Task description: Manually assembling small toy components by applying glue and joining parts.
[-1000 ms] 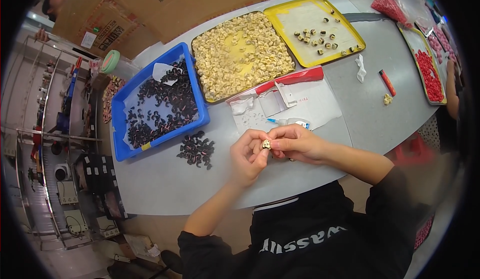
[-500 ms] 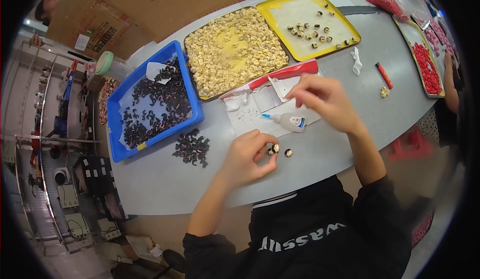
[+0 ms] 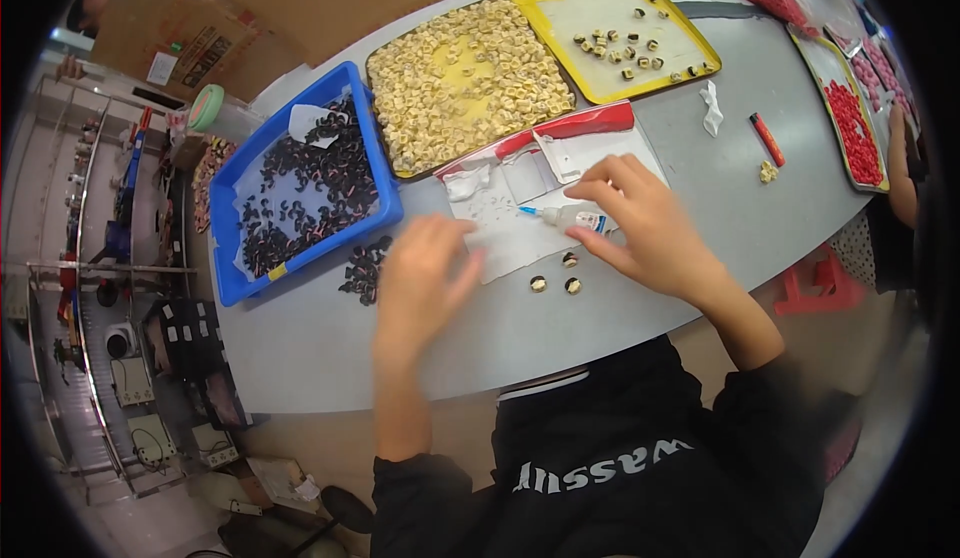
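Observation:
My left hand (image 3: 425,273), blurred by motion, is over the table beside a pile of small dark curved pieces (image 3: 360,270). Its thumb stands apart from the fingers, and nothing shows in it. My right hand (image 3: 650,223) has thumb and fingers parted on either side of a small clear bottle (image 3: 566,217) with a blue needle tip. That bottle lies on its side on a white sheet (image 3: 500,243); whether my fingertips touch it I cannot tell. Three small black-and-cream pieces (image 3: 572,285) sit on the table between my hands.
A blue bin (image 3: 228,258) of dark pieces stands left. Behind are a tray (image 3: 400,170) of cream pieces and a yellow tray (image 3: 610,108) with black-and-cream ones. A red marker-like stick (image 3: 768,140) and crumpled tissue (image 3: 711,108) lie right. Another person's arm (image 3: 900,168) is beside red pieces (image 3: 850,128).
My left hand has let go of a black-and-cream piece, which is now on the table, and moved left toward the dark pile. My right hand has come down around the bottle.

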Demonstrator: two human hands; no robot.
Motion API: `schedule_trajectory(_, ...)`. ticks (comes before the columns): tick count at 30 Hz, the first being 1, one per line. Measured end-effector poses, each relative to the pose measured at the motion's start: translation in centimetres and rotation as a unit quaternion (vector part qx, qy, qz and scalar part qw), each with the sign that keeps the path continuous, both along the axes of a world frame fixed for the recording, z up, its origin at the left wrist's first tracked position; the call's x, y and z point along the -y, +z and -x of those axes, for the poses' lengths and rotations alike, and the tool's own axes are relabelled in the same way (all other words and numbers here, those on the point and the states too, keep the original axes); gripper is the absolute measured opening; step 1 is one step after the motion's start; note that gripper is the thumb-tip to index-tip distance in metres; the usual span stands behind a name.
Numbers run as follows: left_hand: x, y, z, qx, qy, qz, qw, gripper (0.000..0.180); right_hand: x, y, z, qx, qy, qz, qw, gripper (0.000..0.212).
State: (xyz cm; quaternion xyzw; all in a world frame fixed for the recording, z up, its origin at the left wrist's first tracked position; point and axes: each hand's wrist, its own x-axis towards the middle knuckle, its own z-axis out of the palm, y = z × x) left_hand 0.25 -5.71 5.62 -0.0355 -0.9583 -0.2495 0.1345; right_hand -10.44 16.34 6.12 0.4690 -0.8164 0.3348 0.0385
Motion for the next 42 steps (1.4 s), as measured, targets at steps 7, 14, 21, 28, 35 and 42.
schedule_trajectory(7,3.5,2.3,-7.1,0.104,0.173,-0.028,0.979,0.016,-0.9,-2.9,-0.8,0.016,0.009,-0.042,0.999,0.035)
schedule_trajectory(14,3.2,-2.4,-10.8,-0.024,0.273,-0.037,0.961,0.020,-0.6,-3.0,-0.3,0.058,0.015,-0.036,0.998,0.035)
schedule_trajectory(21,4.1,-3.7,-10.0,-0.045,0.261,-0.037,0.964,0.019,-0.9,-3.7,0.3,0.081,-0.010,0.076,0.994,0.039)
schedule_trajectory(28,5.4,-3.9,-10.4,-0.055,0.207,-0.021,0.977,0.020,-1.1,-3.0,0.4,0.190,0.008,0.173,0.966,0.041)
schedule_trajectory(35,4.6,-3.8,-10.0,-0.053,0.233,-0.048,0.970,0.022,-1.2,-2.2,0.6,0.494,0.070,0.295,0.815,0.035)
schedule_trajectory(42,4.5,-4.1,-10.6,-0.061,0.235,-0.011,0.970,0.019,-1.0,-2.0,1.0,0.532,0.067,0.302,0.788,0.030)
